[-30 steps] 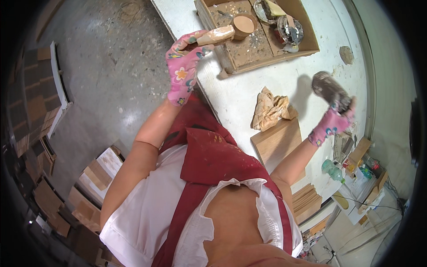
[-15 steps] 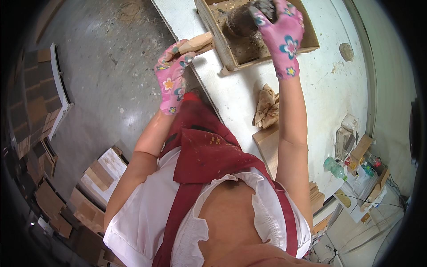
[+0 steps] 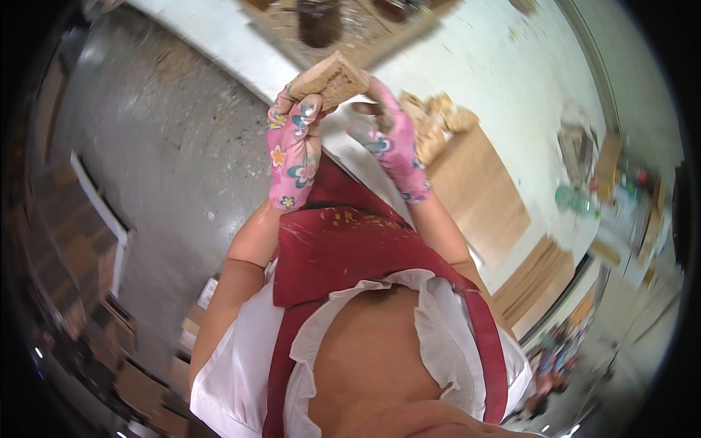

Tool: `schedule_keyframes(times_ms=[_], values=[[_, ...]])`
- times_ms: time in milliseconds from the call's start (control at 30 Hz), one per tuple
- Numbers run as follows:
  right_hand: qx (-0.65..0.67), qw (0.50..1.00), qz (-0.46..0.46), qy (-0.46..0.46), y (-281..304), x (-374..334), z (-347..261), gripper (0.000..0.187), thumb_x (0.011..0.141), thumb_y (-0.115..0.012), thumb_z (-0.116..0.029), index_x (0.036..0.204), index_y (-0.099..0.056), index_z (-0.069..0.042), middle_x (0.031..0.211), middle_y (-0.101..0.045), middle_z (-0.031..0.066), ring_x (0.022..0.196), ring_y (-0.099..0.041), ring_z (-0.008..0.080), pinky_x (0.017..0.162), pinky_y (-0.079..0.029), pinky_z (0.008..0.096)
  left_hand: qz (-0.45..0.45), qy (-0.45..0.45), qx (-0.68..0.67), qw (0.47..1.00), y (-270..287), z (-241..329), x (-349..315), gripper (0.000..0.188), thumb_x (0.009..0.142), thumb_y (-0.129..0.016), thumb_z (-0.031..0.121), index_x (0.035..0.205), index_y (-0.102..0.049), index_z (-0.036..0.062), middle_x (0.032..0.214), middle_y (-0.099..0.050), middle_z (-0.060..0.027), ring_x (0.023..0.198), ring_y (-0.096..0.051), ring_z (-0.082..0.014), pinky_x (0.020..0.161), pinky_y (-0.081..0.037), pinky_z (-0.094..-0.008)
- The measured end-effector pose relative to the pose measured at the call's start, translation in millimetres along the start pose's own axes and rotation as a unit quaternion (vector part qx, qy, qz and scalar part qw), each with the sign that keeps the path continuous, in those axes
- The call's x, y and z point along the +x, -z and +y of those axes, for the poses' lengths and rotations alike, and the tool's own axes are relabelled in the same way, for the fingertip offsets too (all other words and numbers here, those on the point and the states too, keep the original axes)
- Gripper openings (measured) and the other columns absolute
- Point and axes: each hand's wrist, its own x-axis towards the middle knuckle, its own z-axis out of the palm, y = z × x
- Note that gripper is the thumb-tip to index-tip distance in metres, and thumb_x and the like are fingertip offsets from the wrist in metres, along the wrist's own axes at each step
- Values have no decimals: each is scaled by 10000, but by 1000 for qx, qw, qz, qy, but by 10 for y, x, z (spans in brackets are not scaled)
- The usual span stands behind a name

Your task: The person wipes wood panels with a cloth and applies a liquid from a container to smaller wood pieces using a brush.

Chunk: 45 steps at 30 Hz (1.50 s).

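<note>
My left hand (image 3: pixel 296 157), in a pink flowered glove, is closed around a tan block (image 3: pixel 332 82) with a rough, pitted brown face. The block is held up off the white table's near-left edge. My right hand (image 3: pixel 398 146), in a matching glove, is beside the block's right end. Its index finger reaches up to that end and its thumb is apart from it; motion smears the fingertips. I see nothing held in it. Beyond the block is a shallow wooden tray (image 3: pixel 281 38) with a dark brown jar (image 3: pixel 319 23) and another dark item inside, partly cut off.
On the white table (image 3: pixel 504 87) lie crumpled tan cloth or paper (image 3: pixel 438 120) and a flat wooden board (image 3: pixel 482 193). Stacked wooden strips (image 3: pixel 537 281) are nearer. A green bottle (image 3: pixel 577 201) stands at right among clutter. Stacked brown panels (image 3: pixel 73 248) are on the left floor.
My right hand has left the tray and come back beside the block. My left hand has turned the block, bringing its rough face into view. The view has shifted, with the tray now higher.
</note>
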Motion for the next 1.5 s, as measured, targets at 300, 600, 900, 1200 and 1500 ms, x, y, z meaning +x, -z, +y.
schedule_keyframes(times_ms=[300, 600, 900, 1200, 1500], values=[[-233, 932, 262, -86, 809, -1319, 389, 153, 844, -587, -126, 861, -588, 27, 802, -625, 117, 740, -602, 199, 634, -467, 320, -130, 118, 226, 958, -564, -747, -617, 568, 756, -705, 32, 1265, -459, -19, 1189, -546, -132, 1126, -509, -184, 930, -446, -307], [397, 854, 328, -72, 2292, -2652, 312, 303, 870, -542, -137, 1153, -505, -34, 1040, -586, 95, 935, -573, 244, 756, -468, 387, -410, -190, 771, 450, -232, -1788, 55, 719, 701, -727, 308, 1347, -430, 198, 1364, -445, -61, 1287, -344, -270, 1094, -162, -401], [547, 767, 335, -24, 2665, -2940, 565, 399, 822, -612, -195, 1156, -497, -9, 967, -537, 112, 803, -457, 229, 719, -390, 364, -242, 119, 407, 873, -117, -1732, -197, 552, 717, -739, 115, 1220, -518, 61, 1018, -623, -90, 784, -643, -123, 669, -569, -193], [593, 753, 285, -5, 2709, -2931, 583, 407, 828, -609, -217, 1156, -501, -1, 980, -534, 125, 829, -441, 225, 728, -377, 359, -505, -201, 521, 658, -1027, -1511, -838, 421, 701, -718, 285, 1077, -631, 117, 1163, -576, -55, 1103, -517, -212, 998, -370, -334], [441, 837, 311, -94, 2751, -2858, 251, 359, 864, -562, -117, 1191, -488, 9, 1030, -585, 154, 837, -603, 274, 641, -530, 312, -514, -184, 519, 658, -747, -2636, -1747, 447, 752, -674, 405, 1100, -606, 131, 1120, -600, -39, 1055, -543, -150, 972, -377, -358]])
